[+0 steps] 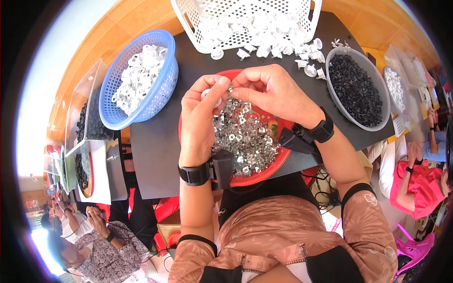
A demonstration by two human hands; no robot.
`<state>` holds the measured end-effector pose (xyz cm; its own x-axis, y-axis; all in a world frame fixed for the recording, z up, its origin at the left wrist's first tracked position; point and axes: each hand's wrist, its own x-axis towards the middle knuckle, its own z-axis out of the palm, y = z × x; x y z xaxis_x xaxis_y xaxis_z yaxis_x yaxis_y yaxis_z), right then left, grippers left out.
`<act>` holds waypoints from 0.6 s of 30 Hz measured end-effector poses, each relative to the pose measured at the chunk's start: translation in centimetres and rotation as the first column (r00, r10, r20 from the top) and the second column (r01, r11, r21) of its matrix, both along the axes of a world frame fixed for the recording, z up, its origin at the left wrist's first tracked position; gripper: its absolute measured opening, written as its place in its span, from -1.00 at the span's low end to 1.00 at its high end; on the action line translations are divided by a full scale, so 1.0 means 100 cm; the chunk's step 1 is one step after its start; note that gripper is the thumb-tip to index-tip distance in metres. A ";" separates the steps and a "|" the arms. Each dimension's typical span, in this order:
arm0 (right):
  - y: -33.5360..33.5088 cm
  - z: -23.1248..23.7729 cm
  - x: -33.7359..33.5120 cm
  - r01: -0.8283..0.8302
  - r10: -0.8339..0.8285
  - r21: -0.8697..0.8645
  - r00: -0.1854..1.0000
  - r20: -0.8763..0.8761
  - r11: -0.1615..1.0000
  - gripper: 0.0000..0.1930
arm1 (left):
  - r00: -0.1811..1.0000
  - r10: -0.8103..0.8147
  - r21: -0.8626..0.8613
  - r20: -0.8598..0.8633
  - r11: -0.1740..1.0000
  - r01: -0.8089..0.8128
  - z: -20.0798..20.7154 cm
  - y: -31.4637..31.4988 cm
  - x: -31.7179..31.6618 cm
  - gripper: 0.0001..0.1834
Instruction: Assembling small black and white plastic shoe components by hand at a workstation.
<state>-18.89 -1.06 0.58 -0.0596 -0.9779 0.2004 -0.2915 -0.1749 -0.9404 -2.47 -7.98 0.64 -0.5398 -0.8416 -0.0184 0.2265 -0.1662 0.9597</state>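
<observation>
Both of my hands meet over a red basin (282, 158) heaped with small shiny metal pieces (245, 141). My left hand (200, 111) is closed round a white plastic part (205, 94), partly hidden by the fingers. Thumb and forefinger of my right hand (273, 89) pinch together at a tiny shiny metal piece (230, 89), right against the left fingertips. How the metal piece and the white part touch is hidden by my fingers.
A blue basket (171, 80) of white parts stands left. At the back, a white basket (188, 28) has white plastic parts in and before it. A tub (388, 101) of black parts is right on the dark table (153, 155). Other people sit on both sides.
</observation>
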 end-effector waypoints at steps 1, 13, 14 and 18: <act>0.000 0.001 0.000 -0.012 0.012 0.016 1.000 0.003 1.000 -0.85 | 1.000 -0.014 0.003 -0.010 1.000 0.014 0.000 0.000 0.000 -0.86; 0.000 -0.002 0.001 -0.025 0.025 0.022 1.000 -0.014 0.999 -0.87 | 0.998 -0.044 0.019 -0.040 0.999 0.045 -0.002 0.000 0.001 -0.88; 0.001 -0.001 0.001 -0.023 0.023 0.018 1.000 -0.016 1.000 -0.88 | 0.998 -0.045 0.019 -0.041 0.999 0.046 -0.002 0.000 0.001 -0.88; 0.001 0.003 0.004 -0.040 0.040 -0.005 0.999 -0.012 0.999 -0.88 | 0.997 -0.065 0.007 -0.041 0.998 0.065 -0.003 -0.001 0.003 -0.89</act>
<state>-18.52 -0.93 0.85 -0.0177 -0.9784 0.2060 -0.2956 -0.1917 -0.9359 -2.21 -8.07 0.31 -0.5939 -0.8045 -0.0018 0.2540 -0.1896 0.9484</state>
